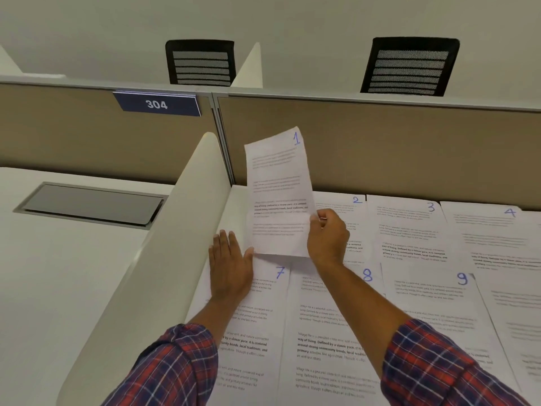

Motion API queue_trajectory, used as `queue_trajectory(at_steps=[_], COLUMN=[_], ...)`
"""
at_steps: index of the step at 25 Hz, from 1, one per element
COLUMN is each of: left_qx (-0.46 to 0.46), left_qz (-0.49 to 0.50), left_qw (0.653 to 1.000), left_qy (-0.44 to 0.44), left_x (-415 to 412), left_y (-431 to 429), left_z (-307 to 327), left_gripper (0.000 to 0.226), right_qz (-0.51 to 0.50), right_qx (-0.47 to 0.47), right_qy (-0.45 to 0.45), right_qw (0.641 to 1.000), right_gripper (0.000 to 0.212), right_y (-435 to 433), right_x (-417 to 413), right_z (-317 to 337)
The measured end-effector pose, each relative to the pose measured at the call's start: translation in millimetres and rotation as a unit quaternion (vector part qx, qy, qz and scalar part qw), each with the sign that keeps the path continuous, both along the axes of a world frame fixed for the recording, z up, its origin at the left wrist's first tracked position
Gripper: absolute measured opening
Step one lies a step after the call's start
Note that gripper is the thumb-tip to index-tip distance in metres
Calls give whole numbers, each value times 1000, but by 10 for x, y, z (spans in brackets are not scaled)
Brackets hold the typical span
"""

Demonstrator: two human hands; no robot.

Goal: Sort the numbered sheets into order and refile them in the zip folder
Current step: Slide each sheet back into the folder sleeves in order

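Observation:
Sheet 1 (278, 189) stands lifted off the desk, tilted upright against the back partition. My right hand (326, 238) pinches its right edge. My left hand (231, 262) lies flat with straight fingers at the sheet's lower left corner, resting on sheet 7 (263, 312). Laid out flat on the desk are sheet 2 (351, 212), sheet 3 (409, 230) and sheet 4 (497, 230) in the back row, with sheet 8 (330, 332) and sheet 9 (433, 294) in the front row. No zip folder is in view.
A white curved side divider (164, 259) borders the desk on the left. The tan back partition (380, 148) carries a blue "304" label (156, 104). A grey cable hatch (93, 203) sits in the neighbouring desk. Two black chairs (409, 65) stand behind the partition.

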State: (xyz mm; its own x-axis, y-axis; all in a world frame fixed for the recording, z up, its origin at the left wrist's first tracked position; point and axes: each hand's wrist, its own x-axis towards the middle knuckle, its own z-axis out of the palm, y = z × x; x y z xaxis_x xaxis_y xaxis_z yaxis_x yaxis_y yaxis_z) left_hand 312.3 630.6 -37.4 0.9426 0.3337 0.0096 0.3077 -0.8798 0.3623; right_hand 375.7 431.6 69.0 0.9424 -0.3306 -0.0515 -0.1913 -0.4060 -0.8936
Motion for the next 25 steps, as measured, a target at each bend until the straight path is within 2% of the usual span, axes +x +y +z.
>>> queue_trajectory(at_steps=[4,9,11,13,17,19,21,25], left_qx=[-55,-127,-191,-307,-513,-562,-582,-599], left_qz=[-8,-47,-44,-17,40,42,37,29], left_qw=[998,986,974,943,848,819,809,798], left_qy=[-24,-100,-117,-128,-126,-103,-75,-59], left_x=[49,76,34,-51,-406,-658,-914,-1376], left_y=[-141,-468,-626,-776,-1095,-1289,-1486,-1917], left_z=[233,680,863,1059,1412,1455,1438,1414], left_gripper=[73,82,79,72,41,24,16,19], right_qz=[-22,-28,-26,-22,-15,-15,-19,-19], right_qx=[24,79,102,123,163,167,170,168], right_qy=[-53,-62,-54,-36,-7,2,12,33], right_qw=[998,995,993,991,986,986,985,985], right_gripper=[11,11,10,9,10,10,11,10], right_y=[-300,-638,-791,-952,-1319,-1532,-1778,-2268], right_x=[-50,-302,-467,-647,-1140,-1412,-1677,-2131], right_z=[192,423,485,517,573,574,537,459])
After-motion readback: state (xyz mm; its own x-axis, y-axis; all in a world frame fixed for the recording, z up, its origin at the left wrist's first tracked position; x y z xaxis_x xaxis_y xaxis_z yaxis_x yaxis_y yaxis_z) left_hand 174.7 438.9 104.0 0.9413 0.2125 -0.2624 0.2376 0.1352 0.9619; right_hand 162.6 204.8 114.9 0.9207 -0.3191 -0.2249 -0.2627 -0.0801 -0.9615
